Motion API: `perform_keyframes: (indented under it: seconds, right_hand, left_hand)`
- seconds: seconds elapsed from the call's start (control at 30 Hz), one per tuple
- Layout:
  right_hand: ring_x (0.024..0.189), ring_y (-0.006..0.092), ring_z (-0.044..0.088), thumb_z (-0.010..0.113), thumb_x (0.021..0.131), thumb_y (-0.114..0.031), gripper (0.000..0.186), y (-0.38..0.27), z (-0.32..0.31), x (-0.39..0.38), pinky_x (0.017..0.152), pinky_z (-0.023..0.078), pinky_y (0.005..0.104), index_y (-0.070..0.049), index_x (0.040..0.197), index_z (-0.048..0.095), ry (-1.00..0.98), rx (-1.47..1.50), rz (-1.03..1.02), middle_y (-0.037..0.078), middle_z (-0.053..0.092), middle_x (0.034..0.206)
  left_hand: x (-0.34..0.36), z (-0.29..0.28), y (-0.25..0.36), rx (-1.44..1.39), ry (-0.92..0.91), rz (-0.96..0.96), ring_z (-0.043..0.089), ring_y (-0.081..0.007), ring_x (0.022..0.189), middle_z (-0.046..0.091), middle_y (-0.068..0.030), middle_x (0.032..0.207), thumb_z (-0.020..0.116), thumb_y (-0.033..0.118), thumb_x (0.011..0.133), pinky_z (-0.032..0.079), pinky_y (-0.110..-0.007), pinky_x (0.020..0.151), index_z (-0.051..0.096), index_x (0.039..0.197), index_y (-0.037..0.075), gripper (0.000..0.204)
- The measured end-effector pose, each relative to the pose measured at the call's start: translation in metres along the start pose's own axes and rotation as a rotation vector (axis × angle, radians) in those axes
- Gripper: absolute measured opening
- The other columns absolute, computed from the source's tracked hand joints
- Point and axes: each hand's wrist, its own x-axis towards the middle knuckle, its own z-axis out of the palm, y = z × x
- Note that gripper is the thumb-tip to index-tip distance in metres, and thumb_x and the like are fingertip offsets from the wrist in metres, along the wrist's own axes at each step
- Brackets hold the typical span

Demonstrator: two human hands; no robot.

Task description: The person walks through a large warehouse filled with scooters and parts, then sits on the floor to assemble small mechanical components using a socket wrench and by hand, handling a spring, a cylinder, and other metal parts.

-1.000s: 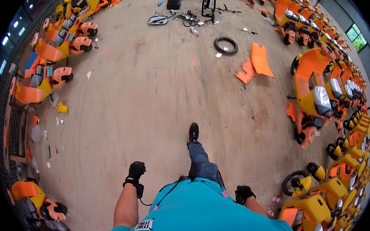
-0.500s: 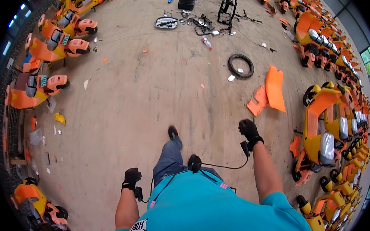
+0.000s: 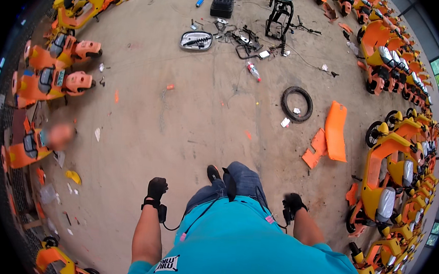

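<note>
An orange panel (image 3: 336, 130) lies toward the right edge of the floor (image 3: 127, 146), beyond the right hand (image 3: 293, 203) (spread or curled, I cannot tell); the left hand (image 3: 157, 187) makes a fist. The shirt (image 3: 257, 246) bears a dark-lettered white patch (image 3: 167, 264); a scooter (image 3: 79, 83) has an unreadable green plate (image 3: 60, 78).

Left hand (image 3: 158, 188) near side over the floor (image 3: 133, 136), black glove, fingers curled. Right hand (image 3: 293, 204) out right, also gloved, grip unclear. Black tire (image 3: 284, 104) farther right, orange panels (image 3: 336, 131) just beside. Far: black crate (image 3: 222, 6), black frame (image 3: 274, 24). Scooters (image 3: 373, 199) line both sides.
</note>
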Motion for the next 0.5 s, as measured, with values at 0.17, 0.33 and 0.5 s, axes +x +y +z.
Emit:
perform_keyframes:
  seconds: [0.17, 0.33, 0.5]
  right_hand:
    - [0.060, 0.0258, 0.065, 0.058, 0.085, -0.026, 0.017, -0.202, 0.015, 0.028, 0.052, 0.050, 0.0385, -0.011, 0.084, 0.067, -0.163, 0.869, 0.435, 0.008, 0.068, 0.072]
    - [0.070, 0.0318, 0.068, 0.065, 0.074, -0.026, 0.017, -0.206, -0.051, 0.193, 0.061, 0.052, 0.0449, -0.009, 0.076, 0.067, -0.116, 0.168, -0.107, 0.014, 0.069, 0.077]
    - [0.062, 0.0248, 0.061, 0.055, 0.088, -0.025, 0.021, -0.403, -0.184, 0.370, 0.061, 0.050, 0.0376, -0.010, 0.077, 0.065, -0.006, 0.052, -0.672, 0.008, 0.060, 0.065]
  left_hand:
    - [0.056, -0.064, 0.119, -0.062, 0.228, -0.158, 0.062, -0.0149, 0.057, 0.060, -0.0052, 0.064, 0.056, 0.023, 0.089, 0.049, -0.029, 0.050, 0.059, 0.081, 0.005, 0.020]
    - [0.184, -0.088, 0.115, 0.950, 0.048, 0.496, 0.065, -0.0239, 0.059, 0.065, -0.0095, 0.067, 0.063, 0.020, 0.079, 0.052, -0.038, 0.054, 0.062, 0.072, 0.007, 0.015]
    - [0.231, -0.177, 0.170, 1.207, 0.188, 0.636, 0.056, -0.0226, 0.061, 0.050, -0.0068, 0.064, 0.065, 0.012, 0.074, 0.046, -0.035, 0.051, 0.052, 0.073, 0.014, 0.013]
